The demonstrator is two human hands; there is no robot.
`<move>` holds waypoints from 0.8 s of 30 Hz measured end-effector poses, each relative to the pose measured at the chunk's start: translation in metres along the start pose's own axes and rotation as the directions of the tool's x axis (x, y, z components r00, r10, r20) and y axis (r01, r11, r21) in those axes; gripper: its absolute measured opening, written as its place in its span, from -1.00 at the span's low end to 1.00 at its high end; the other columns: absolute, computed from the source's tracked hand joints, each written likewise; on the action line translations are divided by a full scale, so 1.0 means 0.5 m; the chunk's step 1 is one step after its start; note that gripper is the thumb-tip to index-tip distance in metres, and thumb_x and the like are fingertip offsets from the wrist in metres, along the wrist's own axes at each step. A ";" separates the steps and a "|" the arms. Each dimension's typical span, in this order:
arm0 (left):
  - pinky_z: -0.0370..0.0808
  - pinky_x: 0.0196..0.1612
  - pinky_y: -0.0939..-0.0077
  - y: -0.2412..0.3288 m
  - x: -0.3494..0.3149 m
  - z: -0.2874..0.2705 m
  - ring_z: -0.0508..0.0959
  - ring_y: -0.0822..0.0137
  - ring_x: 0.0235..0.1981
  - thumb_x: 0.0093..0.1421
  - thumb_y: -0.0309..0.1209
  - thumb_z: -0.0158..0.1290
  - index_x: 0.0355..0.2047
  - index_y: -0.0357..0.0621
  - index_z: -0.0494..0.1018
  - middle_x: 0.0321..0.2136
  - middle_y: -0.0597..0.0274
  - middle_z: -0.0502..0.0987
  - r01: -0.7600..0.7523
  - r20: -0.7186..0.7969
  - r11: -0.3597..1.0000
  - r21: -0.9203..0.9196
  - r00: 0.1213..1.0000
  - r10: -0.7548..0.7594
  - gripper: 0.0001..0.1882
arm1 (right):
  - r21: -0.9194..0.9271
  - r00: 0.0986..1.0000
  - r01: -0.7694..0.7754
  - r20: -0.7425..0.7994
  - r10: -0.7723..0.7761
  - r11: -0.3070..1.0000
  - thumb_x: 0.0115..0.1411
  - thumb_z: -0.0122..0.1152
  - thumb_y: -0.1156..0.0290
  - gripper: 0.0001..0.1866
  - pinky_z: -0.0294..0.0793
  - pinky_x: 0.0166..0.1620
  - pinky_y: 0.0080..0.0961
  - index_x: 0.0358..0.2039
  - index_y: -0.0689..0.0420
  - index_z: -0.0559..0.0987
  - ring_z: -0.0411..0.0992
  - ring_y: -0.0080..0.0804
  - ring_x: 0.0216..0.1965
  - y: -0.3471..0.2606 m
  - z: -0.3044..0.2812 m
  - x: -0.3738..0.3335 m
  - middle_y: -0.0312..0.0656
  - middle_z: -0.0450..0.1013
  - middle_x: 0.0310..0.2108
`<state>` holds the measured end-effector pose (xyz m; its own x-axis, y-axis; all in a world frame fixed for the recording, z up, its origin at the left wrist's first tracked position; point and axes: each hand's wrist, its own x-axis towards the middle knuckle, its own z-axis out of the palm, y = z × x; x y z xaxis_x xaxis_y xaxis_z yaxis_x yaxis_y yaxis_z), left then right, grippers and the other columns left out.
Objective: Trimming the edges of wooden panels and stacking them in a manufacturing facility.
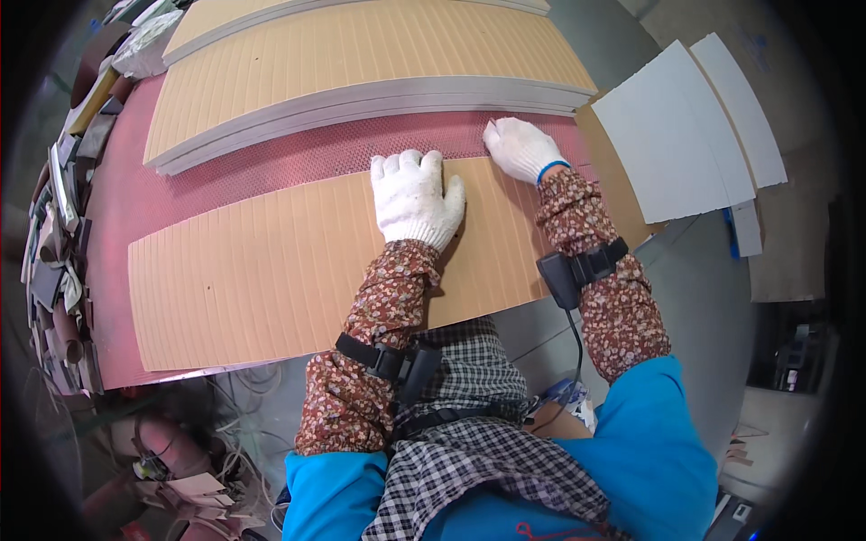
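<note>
A long tan ribbed board (262,261), like corrugated cardboard, lies across the near part of the red-topped table. My left hand (415,200), in a white knit glove, rests flat on it with the fingertips at its far edge and the thumb held apart. Farther right, my right hand (521,149), gloved in white with a blue cuff, is closed at the board's far edge near its right end. Its fingers are curled under, so what they hold, if anything, is hidden. Beyond both hands lies a stack of similar boards (361,63) with pale edges.
The table's red textured surface (117,189) shows around the boards. White panels (672,135) stand off the right end. Rolls and scraps (68,234) crowd the left edge. Below left are a reddish machine part (171,442) and cables. Black straps with small devices circle both forearms.
</note>
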<state>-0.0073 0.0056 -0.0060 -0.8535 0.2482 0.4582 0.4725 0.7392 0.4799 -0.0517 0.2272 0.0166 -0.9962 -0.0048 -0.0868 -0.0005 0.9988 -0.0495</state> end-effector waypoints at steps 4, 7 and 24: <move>0.30 0.27 0.01 -0.012 -0.003 -0.004 0.55 0.01 -0.04 0.16 -0.18 0.21 -0.17 -0.16 0.64 -0.22 0.06 0.62 0.023 0.004 1.000 -0.004 1.000 -0.023 -0.66 | 0.077 0.992 -0.128 0.008 0.128 0.989 0.48 -0.20 0.19 -0.55 0.58 -0.01 0.13 -0.12 0.24 0.61 0.59 0.25 -0.11 -0.054 -0.030 -0.044 0.16 0.61 -0.15; 0.32 0.25 0.04 -0.004 0.001 -0.004 0.55 0.02 -0.04 0.16 -0.19 0.20 -0.17 -0.16 0.64 -0.22 0.06 0.62 0.018 0.011 0.999 -0.036 1.000 -0.017 -0.66 | -0.203 0.996 0.052 -0.058 -0.064 0.978 0.45 -0.14 0.28 -0.64 0.63 -0.16 0.08 0.00 0.23 0.55 0.63 0.12 -0.18 -0.044 -0.017 -0.115 0.11 0.58 -0.19; 0.31 0.24 0.09 -0.004 0.004 -0.002 0.52 0.06 0.01 0.19 -0.16 0.18 -0.10 -0.13 0.63 -0.17 0.08 0.61 0.010 0.063 1.000 0.015 0.998 -0.011 -0.63 | 0.258 0.896 -0.222 -0.327 0.301 0.940 0.42 0.18 0.21 -0.70 0.52 -0.54 -0.15 -0.36 0.17 0.49 0.54 -0.01 -0.63 -0.143 0.093 -0.585 -0.06 0.47 -0.71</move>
<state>-0.0097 0.0040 -0.0052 -0.8706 0.2793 0.4051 0.4609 0.7511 0.4727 0.2437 0.1548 -0.0009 -0.9210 0.3125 0.2327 0.2430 0.9275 -0.2840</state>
